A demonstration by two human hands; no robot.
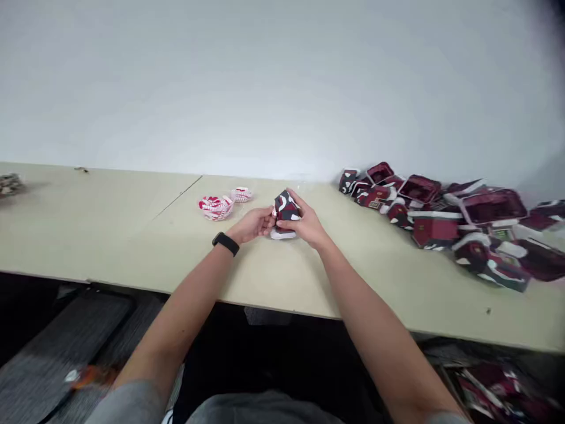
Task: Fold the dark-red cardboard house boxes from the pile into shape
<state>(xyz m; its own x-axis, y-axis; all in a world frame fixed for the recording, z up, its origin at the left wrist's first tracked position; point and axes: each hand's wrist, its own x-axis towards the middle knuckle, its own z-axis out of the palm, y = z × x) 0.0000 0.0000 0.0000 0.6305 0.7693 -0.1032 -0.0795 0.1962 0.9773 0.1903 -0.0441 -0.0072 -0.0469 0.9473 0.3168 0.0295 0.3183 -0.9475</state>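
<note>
Left of centre on a cream table (132, 235), two red-and-white paper pieces (216, 208) sit just clear of the work, while a person's left hand (253, 225), with a black wristband (225, 243), and right hand (306, 222) grasp a maroon-and-white printed cardboard piece (286, 207) from both sides, steadying it. Similar maroon cartons (435, 231) lie heaped at right.

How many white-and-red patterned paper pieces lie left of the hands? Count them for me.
2. The larger white-and-red patterned paper piece lies on the beige tabletop; the smaller white-and-red piece sits just behind it, to its right. Others may be hidden beneath them.
</note>
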